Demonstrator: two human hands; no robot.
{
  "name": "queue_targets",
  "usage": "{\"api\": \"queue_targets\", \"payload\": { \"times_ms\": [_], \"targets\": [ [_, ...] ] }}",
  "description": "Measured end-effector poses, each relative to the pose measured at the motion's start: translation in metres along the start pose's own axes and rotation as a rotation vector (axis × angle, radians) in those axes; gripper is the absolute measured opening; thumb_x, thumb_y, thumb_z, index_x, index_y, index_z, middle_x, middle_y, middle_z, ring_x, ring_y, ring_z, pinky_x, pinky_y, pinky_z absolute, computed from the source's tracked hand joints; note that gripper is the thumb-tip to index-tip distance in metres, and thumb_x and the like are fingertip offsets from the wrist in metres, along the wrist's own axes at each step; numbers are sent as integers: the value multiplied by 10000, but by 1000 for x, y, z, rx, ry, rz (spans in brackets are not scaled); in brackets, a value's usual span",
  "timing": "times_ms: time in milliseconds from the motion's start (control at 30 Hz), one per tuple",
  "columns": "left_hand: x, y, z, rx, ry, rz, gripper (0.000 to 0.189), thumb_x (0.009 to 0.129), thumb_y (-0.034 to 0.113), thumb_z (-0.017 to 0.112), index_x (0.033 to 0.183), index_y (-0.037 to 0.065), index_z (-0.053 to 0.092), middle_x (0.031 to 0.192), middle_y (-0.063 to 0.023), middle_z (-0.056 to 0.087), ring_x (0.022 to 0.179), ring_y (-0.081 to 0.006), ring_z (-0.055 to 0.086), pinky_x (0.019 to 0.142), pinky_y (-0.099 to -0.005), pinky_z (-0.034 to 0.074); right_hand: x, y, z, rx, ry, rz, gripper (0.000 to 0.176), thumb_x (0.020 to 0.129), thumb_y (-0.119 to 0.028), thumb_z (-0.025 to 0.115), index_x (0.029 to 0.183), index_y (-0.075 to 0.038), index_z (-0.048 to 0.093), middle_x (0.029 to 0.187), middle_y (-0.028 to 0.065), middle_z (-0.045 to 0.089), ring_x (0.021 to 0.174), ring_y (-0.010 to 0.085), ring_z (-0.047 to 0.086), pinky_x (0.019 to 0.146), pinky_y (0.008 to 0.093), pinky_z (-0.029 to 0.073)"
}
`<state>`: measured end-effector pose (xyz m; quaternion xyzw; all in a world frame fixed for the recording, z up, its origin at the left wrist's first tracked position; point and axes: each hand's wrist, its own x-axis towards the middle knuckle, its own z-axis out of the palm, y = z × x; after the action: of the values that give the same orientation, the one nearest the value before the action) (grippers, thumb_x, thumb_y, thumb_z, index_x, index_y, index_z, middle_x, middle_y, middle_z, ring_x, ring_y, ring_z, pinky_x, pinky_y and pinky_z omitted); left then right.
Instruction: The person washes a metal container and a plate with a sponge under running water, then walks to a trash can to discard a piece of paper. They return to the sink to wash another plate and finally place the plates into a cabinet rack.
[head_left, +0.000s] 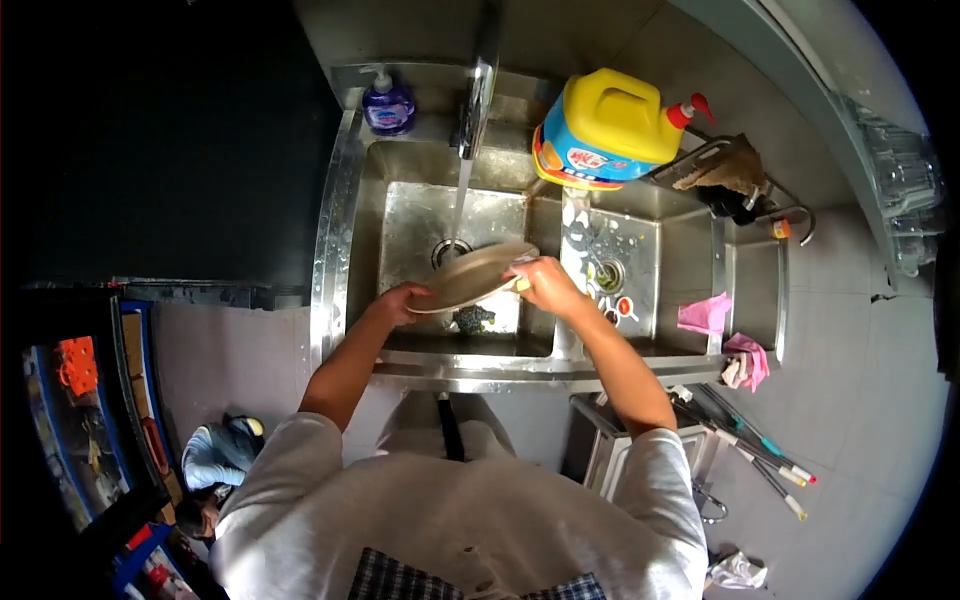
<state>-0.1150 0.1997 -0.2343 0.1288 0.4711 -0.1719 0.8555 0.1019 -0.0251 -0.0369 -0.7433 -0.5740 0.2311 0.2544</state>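
Observation:
Over the left basin of a steel sink (345, 240), a round, light-coloured plate (470, 278) is held tilted. My left hand (402, 303) grips its left edge. At its right edge is my right hand (545, 285), with a small yellowish thing (521, 284) at the fingertips, too small to name. Water (461, 205) runs from the faucet (477, 110) behind the plate, close to the drain (451, 252). A dark, mottled clump (473, 319) lies on the basin floor below the plate.
A purple soap bottle (388, 106) stands at the back left, a large yellow and blue jug (607, 130) at the back right. The right basin holds small red and white items (624, 306). Pink cloths (706, 314) hang at its right. Another person (215, 465) is at the lower left.

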Motion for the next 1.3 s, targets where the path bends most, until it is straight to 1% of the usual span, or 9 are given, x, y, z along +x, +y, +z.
{"api": "queue_targets", "payload": {
  "times_ms": [233,333,500,633,833,1000,1100,1200,1300],
  "targets": [
    [34,19,-19,-23,-53,-200,346,889,115,572,1178,-68,518,1120,-215,573,992,-334,593,818,-348,544,17,30,40,176,-136,299,278,794,-214,706,1007,-42,658,743,202,630,691,339,631,647,409,492],
    [41,17,-22,-115,188,-178,271,909,97,512,1108,-85,541,1083,-229,570,933,-310,620,785,-372,567,24,43,59,194,-160,333,276,794,-201,708,1004,-30,654,675,175,623,595,266,634,621,391,491],
    [34,19,-16,289,81,18,306,929,165,467,1116,-63,547,1093,-216,563,959,-302,600,812,-382,545,43,47,74,157,-158,343,200,789,-157,684,956,-49,660,653,159,632,568,247,648,580,371,501],
    [34,33,-3,1095,161,90,383,918,291,513,1151,-8,564,1145,-177,557,976,-261,576,846,-373,486,56,52,76,58,-93,157,140,783,-123,669,902,-49,671,656,156,629,581,257,636,607,375,495],
    [-27,35,81,1563,-191,675,523,787,349,706,1188,41,574,1048,-142,639,928,-229,599,825,-356,464,86,52,66,135,-239,290,152,782,-172,665,878,-55,674,645,153,628,595,268,628,605,378,481],
    [-9,42,72,1502,62,954,300,716,207,738,950,31,672,878,-198,662,827,-314,656,738,-380,504,105,61,67,255,-228,313,147,752,-122,687,866,-36,652,618,144,611,552,248,622,587,361,488],
    [-10,44,65,1505,108,981,314,721,198,735,965,14,665,877,-208,663,833,-316,661,737,-378,505,103,55,71,313,-88,298,184,768,-86,653,948,-45,650,743,139,645,620,235,638,622,346,501],
    [13,52,42,1482,172,972,319,746,210,726,973,-3,661,847,-203,667,809,-301,666,734,-375,506,93,79,96,651,457,300,270,784,-59,603,1053,-34,615,897,152,648,747,232,644,681,341,497],
    [11,53,38,1185,37,969,356,767,264,729,979,-13,658,844,-177,680,793,-257,668,723,-366,505,92,86,117,491,812,516,295,821,-23,556,1115,-26,557,759,31,586,597,110,532,538,264,438]
  ]
}}
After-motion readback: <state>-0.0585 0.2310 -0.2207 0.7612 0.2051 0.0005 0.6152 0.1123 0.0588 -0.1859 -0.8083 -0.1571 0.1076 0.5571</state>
